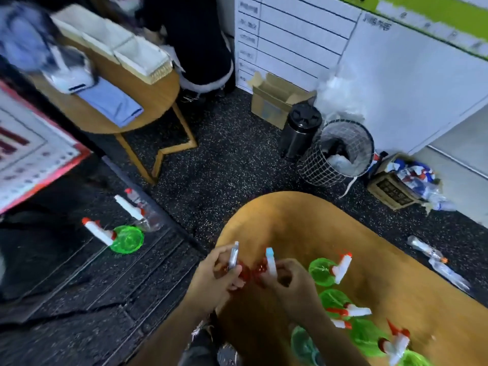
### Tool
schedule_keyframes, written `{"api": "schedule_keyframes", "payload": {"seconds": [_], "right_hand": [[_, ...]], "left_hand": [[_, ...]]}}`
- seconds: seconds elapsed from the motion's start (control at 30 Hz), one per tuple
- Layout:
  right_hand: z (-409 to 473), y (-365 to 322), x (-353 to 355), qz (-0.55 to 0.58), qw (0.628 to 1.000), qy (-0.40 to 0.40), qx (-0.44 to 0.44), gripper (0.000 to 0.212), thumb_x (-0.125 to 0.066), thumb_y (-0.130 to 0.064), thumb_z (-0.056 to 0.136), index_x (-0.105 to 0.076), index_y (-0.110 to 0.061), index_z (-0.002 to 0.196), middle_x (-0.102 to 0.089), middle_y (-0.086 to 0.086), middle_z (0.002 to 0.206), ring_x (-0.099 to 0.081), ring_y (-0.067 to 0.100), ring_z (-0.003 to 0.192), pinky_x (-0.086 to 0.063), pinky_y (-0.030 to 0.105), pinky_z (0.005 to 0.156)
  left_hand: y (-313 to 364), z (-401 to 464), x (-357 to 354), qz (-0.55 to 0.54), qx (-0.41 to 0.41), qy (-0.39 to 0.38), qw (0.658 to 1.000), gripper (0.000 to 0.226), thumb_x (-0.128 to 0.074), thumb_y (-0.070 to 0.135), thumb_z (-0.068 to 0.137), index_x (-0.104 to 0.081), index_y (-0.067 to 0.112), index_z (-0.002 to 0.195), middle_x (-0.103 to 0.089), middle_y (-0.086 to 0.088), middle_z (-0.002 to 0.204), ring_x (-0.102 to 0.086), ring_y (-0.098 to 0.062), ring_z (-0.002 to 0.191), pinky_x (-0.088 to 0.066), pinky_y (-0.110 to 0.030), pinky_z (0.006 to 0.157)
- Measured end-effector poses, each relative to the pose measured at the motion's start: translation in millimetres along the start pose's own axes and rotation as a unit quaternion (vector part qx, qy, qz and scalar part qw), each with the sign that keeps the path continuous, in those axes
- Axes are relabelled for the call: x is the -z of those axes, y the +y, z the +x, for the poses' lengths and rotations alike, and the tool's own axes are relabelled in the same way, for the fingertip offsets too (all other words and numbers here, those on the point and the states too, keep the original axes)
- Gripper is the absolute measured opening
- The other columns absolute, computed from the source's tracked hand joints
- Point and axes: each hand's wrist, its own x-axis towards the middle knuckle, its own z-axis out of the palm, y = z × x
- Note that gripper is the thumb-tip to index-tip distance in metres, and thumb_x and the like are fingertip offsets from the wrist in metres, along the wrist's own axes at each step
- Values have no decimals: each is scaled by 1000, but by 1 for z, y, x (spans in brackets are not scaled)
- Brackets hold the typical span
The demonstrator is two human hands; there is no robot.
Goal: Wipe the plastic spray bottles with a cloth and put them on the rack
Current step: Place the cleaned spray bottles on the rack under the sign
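Two red bottles sit at six o'clock over the wooden table (290, 220); our left hand (219, 273) curls around one red bottle (239, 270) beneath its grey sprayer, our right hand (287, 278) around the other red bottle (260, 270) (blue-tipped); light, thin, slippery plastic, we judge; grip the neck; no cloth visible.

**No legible writing in view**

The white wall chart (290, 40) carries dark characters in its row labels, all too blurred to read. The red-bordered poster (29, 149) shows only smeared red marks. Print on the cardboard box (390, 188) by the wire bin cannot be made out.
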Motion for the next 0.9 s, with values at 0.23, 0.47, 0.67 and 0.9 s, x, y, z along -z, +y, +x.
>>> {"api": "schedule_keyframes", "payload": {"seconds": [0.23, 0.47, 0.67, 0.9], "right_hand": [[1, -77, -57, -11, 990, -101, 97, 11, -88, -29, 83, -80, -29, 90, -73, -9, 97, -70, 7, 89, -53, 19, 78], [-2, -137, -125, -6, 970, -218, 108, 6, -84, -23, 88, -79, -19, 87, -73, -5, 87, -70, 8, 76, -54, 23, 72], [0, -163, -193, 22, 963, -263, 57, 20, -87, -19, 86, -78, -15, 103, -73, 7, 110, -78, 25, 89, -64, 46, 84], [8, -187, -286, 12, 949, -312, 33, 21, -85, -10, 86, -77, -9, 105, -72, 21, 113, -77, 31, 94, -62, 29, 74]], "left_hand": [[-6, -43, 78, -102, -50, 95, 989, 41, -68, -5, 99, -64, 21, 129, -72, -8, 88, -74, -29, 71, -60, -31, 65], [-23, -64, 146, -197, -73, 189, 959, 37, -70, -2, 97, -67, 21, 125, -64, -10, 88, -71, -28, 67, -60, -32, 66], [-43, -73, 199, -241, -71, 257, 933, 39, -64, -6, 99, -63, 18, 130, -59, -14, 98, -72, -27, 71, -62, -30, 67], [-83, -73, 263, -283, -50, 320, 903, 50, -60, -10, 101, -60, 25, 135, -56, -18, 106, -79, -27, 76, -64, -28, 70]]}}
